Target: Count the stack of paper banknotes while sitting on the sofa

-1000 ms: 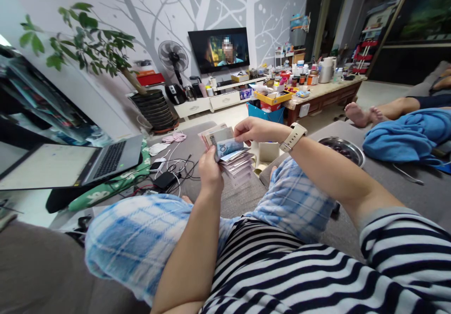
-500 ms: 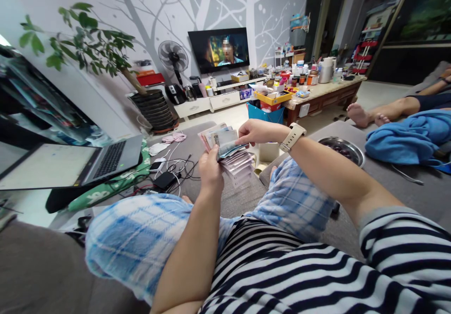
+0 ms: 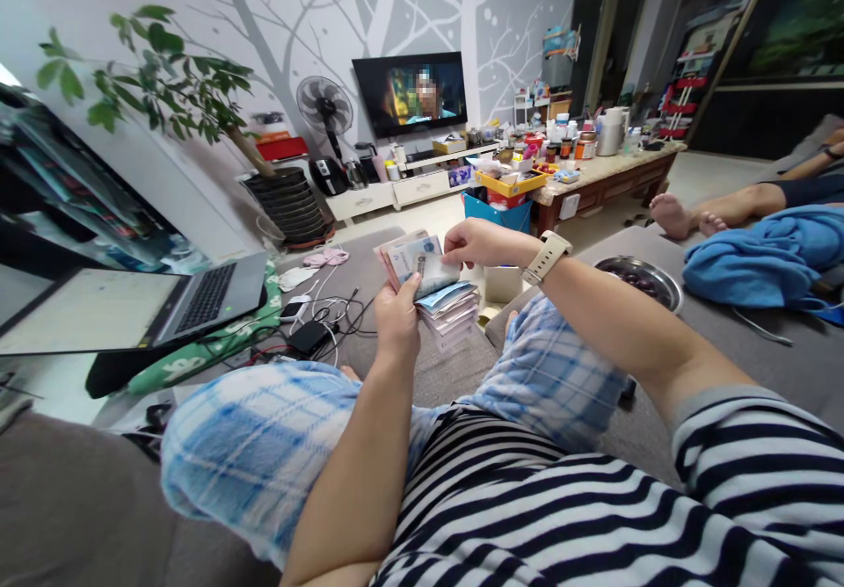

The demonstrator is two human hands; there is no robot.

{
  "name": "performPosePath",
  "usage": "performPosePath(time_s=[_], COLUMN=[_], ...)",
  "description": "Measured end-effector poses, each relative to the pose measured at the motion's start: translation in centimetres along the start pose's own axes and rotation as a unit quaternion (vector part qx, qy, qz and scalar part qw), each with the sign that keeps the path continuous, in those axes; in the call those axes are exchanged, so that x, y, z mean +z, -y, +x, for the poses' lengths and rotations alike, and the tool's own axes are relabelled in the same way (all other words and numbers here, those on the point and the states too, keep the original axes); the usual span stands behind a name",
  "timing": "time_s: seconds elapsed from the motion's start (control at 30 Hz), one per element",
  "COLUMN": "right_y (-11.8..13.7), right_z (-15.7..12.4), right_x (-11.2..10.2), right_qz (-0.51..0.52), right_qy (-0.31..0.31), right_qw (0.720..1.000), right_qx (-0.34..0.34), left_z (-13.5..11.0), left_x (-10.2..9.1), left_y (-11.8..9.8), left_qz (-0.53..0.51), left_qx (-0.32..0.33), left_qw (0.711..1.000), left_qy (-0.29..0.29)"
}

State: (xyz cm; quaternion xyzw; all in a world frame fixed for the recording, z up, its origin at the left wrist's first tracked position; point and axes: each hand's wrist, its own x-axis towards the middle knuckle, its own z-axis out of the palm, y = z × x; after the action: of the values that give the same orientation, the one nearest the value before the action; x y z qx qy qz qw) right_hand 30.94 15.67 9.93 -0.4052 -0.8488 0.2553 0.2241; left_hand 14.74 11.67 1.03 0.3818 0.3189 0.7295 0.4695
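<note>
My left hand (image 3: 396, 319) grips a thick wad of banknotes (image 3: 439, 301), which fans out in pink, blue and green notes. My right hand (image 3: 478, 246) reaches in from the right, with a beige-strapped smartwatch (image 3: 546, 257) on its wrist. Its fingertips pinch the edge of the top banknote (image 3: 418, 262). The lower notes hang past my left fingers, and part of the wad is hidden behind that hand.
An open laptop (image 3: 198, 301) and tangled white and black cables (image 3: 323, 332) lie on the grey sofa at left. A metal bowl of dark fruit (image 3: 638, 281) and a blue cloth (image 3: 758, 257) lie at right, near another person's bare feet (image 3: 679, 216).
The upper notes have shifted and now stand more upright in the wad, and my right hand has moved slightly right. The other person's feet have shifted a little.
</note>
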Motion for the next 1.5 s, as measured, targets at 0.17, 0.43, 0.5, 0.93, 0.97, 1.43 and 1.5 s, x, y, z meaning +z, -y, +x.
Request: performPosePath(time_s=[0.17, 0.43, 0.5, 0.93, 0.97, 1.43, 1.5], right_y=[0.15, 0.35, 0.28, 0.68, 0.58, 0.26, 0.23], right_z=[-0.11, -0.28, -0.25, -0.52, -0.46, -0.24, -0.22], right_x=[-0.02, -0.09, -0.06, -0.27, -0.24, -0.13, -0.13], right_qz=[0.013, 0.053, 0.059, 0.062, 0.066, 0.097, 0.101], right_qy=[-0.003, -0.002, 0.0, 0.007, 0.009, 0.029, 0.031], right_qw=[1.0, 0.998, 0.998, 0.997, 0.997, 0.993, 0.992], right_qx=[-0.005, -0.035, -0.038, -0.04, -0.042, -0.065, -0.066], left_z=[0.04, 0.06, 0.05, 0.08, 0.11, 0.12, 0.13], left_x=[0.17, 0.37, 0.4, 0.34, 0.31, 0.21, 0.22], left_y=[-0.06, -0.3, -0.33, -0.27, -0.22, -0.19, -0.19], left_qz=[-0.017, -0.02, -0.017, -0.019, -0.02, -0.017, -0.024], left_qx=[-0.012, -0.011, -0.011, -0.02, -0.02, -0.017, -0.017], left_qw=[0.999, 0.997, 0.997, 0.997, 0.997, 0.997, 0.998], left_qy=[-0.025, -0.068, -0.071, -0.075, -0.076, -0.068, -0.063])
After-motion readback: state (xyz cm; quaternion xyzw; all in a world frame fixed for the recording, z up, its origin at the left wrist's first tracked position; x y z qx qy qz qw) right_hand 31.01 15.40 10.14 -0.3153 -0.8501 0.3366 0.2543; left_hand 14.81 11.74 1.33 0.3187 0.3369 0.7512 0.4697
